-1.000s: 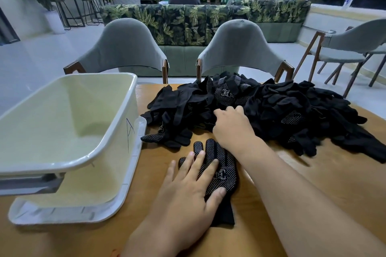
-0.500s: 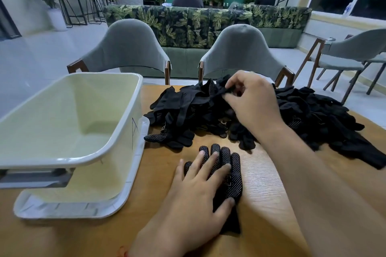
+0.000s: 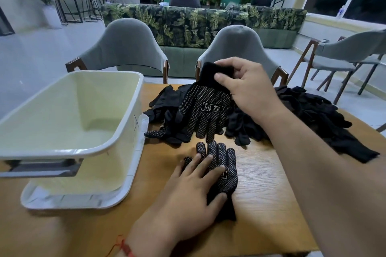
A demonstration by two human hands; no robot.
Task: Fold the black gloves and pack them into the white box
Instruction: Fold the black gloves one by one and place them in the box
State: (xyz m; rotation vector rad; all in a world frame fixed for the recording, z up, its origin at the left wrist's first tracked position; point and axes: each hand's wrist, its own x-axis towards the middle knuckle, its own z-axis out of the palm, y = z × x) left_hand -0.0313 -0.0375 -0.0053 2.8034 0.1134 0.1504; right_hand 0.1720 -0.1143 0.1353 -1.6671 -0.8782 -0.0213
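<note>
Left hand (image 3: 188,194) presses flat on the lower glove (image 3: 227,165); right hand (image 3: 250,92) pinches the lifted glove (image 3: 202,108) by its cuff at 12 o'clock; lay it squarely, fingers matched

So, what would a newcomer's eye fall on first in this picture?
Probably the black knit glove with white dots, hanging fingers down in the middle, pinched at its cuff by the right hand. Below it the left hand lies flat on a second dotted black glove on the wooden table. A large white plastic box stands at the left, and a heap of black gloves spreads to the right.
</note>
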